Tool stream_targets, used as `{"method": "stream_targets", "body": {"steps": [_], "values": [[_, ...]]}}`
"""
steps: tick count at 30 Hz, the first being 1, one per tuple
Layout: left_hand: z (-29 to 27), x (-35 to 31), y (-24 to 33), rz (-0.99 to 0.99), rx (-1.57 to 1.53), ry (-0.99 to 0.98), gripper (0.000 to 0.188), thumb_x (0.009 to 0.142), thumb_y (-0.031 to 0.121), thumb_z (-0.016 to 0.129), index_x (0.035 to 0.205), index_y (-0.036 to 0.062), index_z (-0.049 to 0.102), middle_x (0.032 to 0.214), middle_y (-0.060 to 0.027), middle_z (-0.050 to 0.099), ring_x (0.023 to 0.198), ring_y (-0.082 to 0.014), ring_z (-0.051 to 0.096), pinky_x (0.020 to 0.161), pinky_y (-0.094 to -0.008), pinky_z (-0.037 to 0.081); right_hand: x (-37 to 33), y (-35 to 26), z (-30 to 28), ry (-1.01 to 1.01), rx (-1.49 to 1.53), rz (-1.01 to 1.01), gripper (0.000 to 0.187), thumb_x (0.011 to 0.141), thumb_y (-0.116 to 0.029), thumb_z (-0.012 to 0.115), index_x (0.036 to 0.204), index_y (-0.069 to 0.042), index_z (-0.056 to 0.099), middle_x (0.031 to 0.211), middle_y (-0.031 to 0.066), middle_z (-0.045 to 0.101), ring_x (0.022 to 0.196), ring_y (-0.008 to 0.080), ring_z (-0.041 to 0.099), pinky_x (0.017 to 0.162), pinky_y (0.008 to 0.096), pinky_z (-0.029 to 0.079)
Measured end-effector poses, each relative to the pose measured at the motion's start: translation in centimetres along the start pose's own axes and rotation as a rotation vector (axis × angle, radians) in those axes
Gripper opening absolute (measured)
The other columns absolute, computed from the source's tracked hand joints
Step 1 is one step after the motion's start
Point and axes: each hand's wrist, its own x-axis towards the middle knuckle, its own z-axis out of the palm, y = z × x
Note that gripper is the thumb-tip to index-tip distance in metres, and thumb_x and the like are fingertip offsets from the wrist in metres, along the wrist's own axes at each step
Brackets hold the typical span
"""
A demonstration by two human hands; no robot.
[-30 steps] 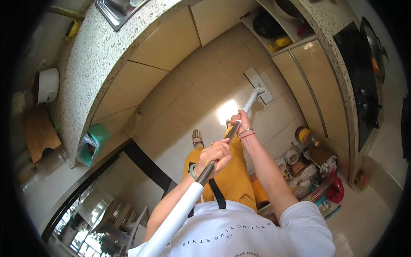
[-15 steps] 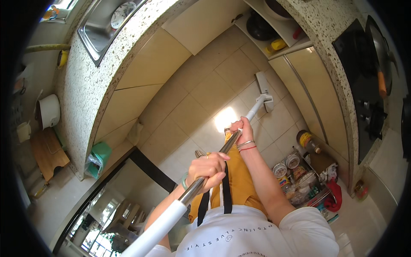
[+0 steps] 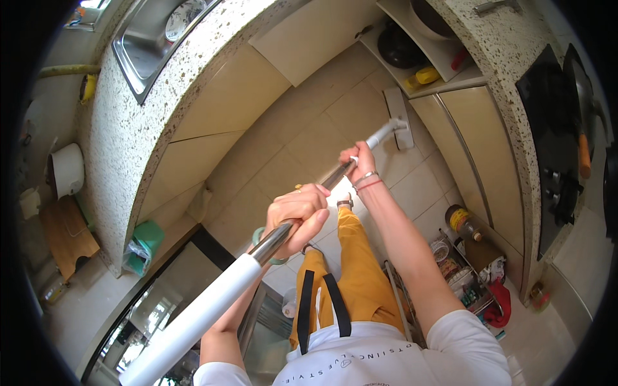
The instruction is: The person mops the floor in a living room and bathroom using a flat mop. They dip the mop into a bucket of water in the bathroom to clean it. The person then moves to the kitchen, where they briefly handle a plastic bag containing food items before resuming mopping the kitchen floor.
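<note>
Both my hands are wrapped round the pole of a mop [image 3: 277, 237] with a flat white head [image 3: 399, 119]. The pole runs slantwise from the lower left, where it has a thick white sleeve, up to the head on the tiled floor at upper right. My left hand [image 3: 297, 215] is closed on the metal part just above the sleeve. Farther down the pole, my right hand [image 3: 358, 161] grips near the white lower section. The mop head lies flat, close to the cabinet on the right. Its underside is hidden.
A speckled counter [image 3: 167, 71] with a steel sink [image 3: 132, 61] curves along the left. At right are cabinet doors [image 3: 473, 128], an open shelf with pots, and a stove [image 3: 547, 116]. A rack of jars [image 3: 460, 273] and a large bottle [image 3: 458, 217] stand on the floor by my right arm.
Both hands and the pole have moved forward, away from my body. The mop head has shifted slightly farther off and turned a little. My legs and feet show more now.
</note>
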Motion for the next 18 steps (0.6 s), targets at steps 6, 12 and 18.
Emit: {"method": "stream_targets", "body": {"steps": [6, 12, 18], "values": [[-2.9, -0.1, -0.4, 0.042, 0.131, 0.109, 0.027, 0.083, -0.003, 0.049, 0.059, 0.0029, 0.038, 0.059, -0.0060, 0.047, 0.062, -0.0193, 0.050, 0.080, -0.0417, 0.045, 3.9, 2.0, 6.2, -0.083, -0.124, 0.017, 0.018, 0.085, -0.014, 0.046, 0.071, -0.008, 0.036, 0.051, 0.0037, 0.038, 0.040, 0.0181, 0.040, 0.039, 0.0340, 0.039], [-3.6, -1.7, -2.9, 0.071, 0.210, 0.298, 0.028, 0.087, 0.001, 0.048, 0.060, 0.0027, 0.041, 0.062, -0.0059, 0.047, 0.065, -0.0184, 0.050, 0.084, -0.0420, 0.044, 6.9, 4.0, 9.3, -0.119, -0.383, -0.065, 0.017, 0.089, -0.012, 0.039, 0.075, -0.003, 0.038, 0.052, 0.0078, 0.040, 0.042, 0.0212, 0.046, 0.043, 0.0370, 0.044], [-2.1, -8.9, -4.5, 0.012, 0.154, 0.529, 0.029, 0.091, 0.006, 0.045, 0.062, 0.0036, 0.042, 0.064, -0.0056, 0.047, 0.069, -0.0166, 0.049, 0.089, -0.0417, 0.043, 7.1, 8.6, 5.0, 0.012, -0.589, -0.088, 0.022, 0.092, -0.020, 0.045, 0.080, -0.001, 0.043, 0.052, 0.0081, 0.046, 0.040, 0.0215, 0.050, 0.034, 0.0357, 0.041]]}}
